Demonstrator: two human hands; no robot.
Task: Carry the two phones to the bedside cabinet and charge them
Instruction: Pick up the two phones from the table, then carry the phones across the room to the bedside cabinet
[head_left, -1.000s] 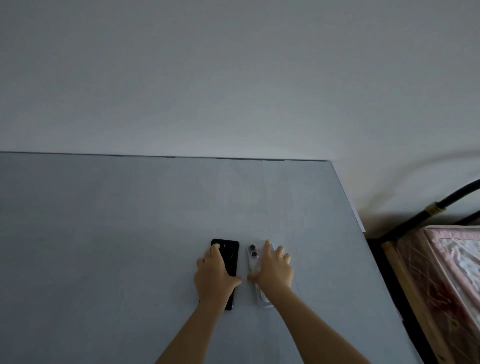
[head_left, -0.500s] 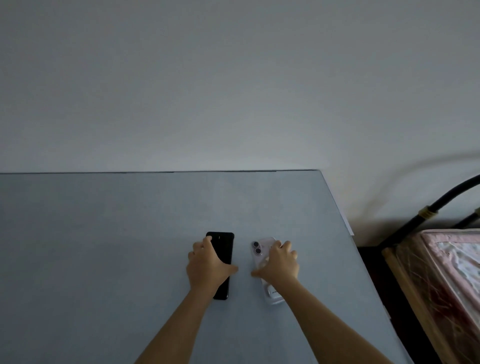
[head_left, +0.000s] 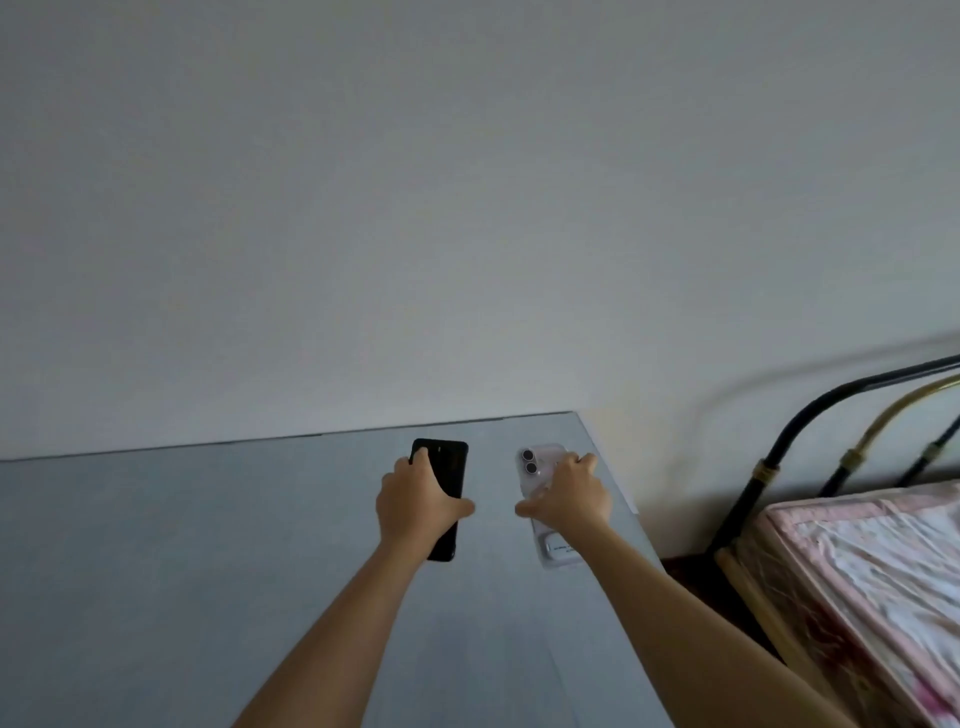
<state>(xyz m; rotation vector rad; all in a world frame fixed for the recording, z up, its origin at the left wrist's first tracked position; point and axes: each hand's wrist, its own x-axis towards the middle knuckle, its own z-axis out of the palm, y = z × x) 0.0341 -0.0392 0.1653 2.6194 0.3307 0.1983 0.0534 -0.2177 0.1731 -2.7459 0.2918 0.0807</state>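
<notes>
two phones are in two hands, one phone in each. the left hand (head_left: 418, 501) is wrapped around the black phone (head_left: 447, 486). its fingers (head_left: 420, 457) curl over the left edge and its thumb (head_left: 462, 506) presses on the right edge, so the hand is closed tight on it. the black phone points away from the person, with its top end past the fingers and its bottom end sticking out under the wrist.

the right hand (head_left: 571, 499) is closed on the white phone (head_left: 540, 478). this phone has a see-through case and two round camera eyes near its top. the thumb (head_left: 527, 510) sits on the left side and the fingers (head_left: 584, 460) go over the right side. the bottom end of the case shows under the wrist.

both phones are back side up, side by side with a gap between them. they are over the far right part of the grey table (head_left: 208, 571), near its back corner. i cannot tell if they touch the table or are just above it.

both arms are bare and reach forward from the bottom of the view.

a plain pale wall (head_left: 467, 208) stands behind the table. to the right is a bed (head_left: 878, 561) with a pink and white cover and a dark metal frame (head_left: 795, 441). the bed is well apart from the phones.
</notes>
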